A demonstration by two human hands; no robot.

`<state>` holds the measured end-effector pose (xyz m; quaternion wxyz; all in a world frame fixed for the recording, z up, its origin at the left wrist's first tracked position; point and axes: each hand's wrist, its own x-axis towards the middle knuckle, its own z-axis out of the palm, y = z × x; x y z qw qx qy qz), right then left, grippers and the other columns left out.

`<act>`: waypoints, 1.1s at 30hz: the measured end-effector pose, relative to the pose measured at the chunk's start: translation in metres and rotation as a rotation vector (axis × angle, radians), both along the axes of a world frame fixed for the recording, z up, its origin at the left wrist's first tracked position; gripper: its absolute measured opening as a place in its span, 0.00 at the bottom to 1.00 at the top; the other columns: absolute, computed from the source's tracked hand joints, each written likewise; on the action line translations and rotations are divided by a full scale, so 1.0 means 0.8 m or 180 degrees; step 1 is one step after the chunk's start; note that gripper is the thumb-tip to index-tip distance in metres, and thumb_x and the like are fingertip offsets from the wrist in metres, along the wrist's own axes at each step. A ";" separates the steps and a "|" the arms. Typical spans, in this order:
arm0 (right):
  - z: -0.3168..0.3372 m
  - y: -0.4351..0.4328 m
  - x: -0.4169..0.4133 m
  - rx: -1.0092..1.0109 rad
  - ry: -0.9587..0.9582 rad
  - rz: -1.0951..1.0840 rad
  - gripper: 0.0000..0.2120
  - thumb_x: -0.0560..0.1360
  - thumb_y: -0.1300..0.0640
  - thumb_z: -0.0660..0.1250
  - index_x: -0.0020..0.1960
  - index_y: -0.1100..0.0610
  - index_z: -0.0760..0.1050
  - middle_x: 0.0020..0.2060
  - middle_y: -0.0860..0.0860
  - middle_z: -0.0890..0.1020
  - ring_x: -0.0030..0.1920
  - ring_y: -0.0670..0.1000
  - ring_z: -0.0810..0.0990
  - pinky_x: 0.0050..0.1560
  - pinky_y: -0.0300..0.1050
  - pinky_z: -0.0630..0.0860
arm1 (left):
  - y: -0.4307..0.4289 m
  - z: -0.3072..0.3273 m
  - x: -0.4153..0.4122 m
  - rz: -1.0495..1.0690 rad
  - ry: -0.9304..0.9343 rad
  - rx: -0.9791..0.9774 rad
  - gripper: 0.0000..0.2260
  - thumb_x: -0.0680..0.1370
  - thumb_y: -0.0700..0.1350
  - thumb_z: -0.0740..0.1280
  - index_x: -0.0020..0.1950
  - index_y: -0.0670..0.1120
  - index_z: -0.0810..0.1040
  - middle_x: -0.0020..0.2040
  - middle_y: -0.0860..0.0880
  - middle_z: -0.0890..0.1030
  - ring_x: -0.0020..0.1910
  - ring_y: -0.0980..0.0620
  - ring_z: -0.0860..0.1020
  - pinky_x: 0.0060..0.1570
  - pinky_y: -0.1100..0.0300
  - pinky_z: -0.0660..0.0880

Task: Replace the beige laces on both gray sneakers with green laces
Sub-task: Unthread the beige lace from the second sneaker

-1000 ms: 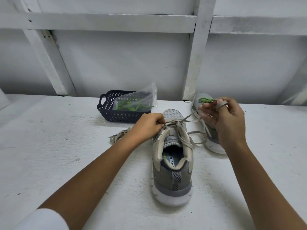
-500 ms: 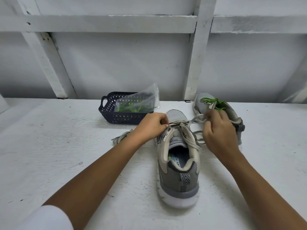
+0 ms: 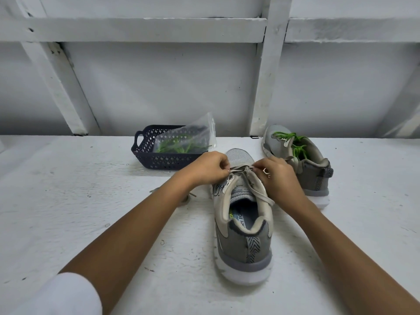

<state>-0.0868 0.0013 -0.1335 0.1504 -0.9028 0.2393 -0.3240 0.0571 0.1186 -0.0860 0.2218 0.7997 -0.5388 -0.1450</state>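
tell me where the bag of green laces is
Head view: the bag of green laces sits in the dark basket, left of centre at the back of the table, just beyond the left hand.

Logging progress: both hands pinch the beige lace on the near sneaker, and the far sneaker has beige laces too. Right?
No: the head view shows green laces in the far sneaker. The left hand and right hand do pinch the beige lace on the near sneaker.

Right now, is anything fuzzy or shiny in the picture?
Head view: the white sleeve in the bottom corner is fuzzy and stretched; the near shoe and beige lace look sharp; light is soft, shadows faint; only the plastic bag shines a little.
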 end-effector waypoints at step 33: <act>0.048 0.054 -0.029 0.1976 -0.0025 0.0726 0.03 0.76 0.55 0.64 0.47 0.52 0.76 0.38 0.49 0.74 0.37 0.47 0.72 0.42 0.41 0.69 | -0.033 0.025 0.009 0.0080 0.0404 0.0182 0.06 0.78 0.37 0.56 0.47 0.44 0.71 0.43 0.46 0.75 0.40 0.50 0.71 0.37 0.61 0.67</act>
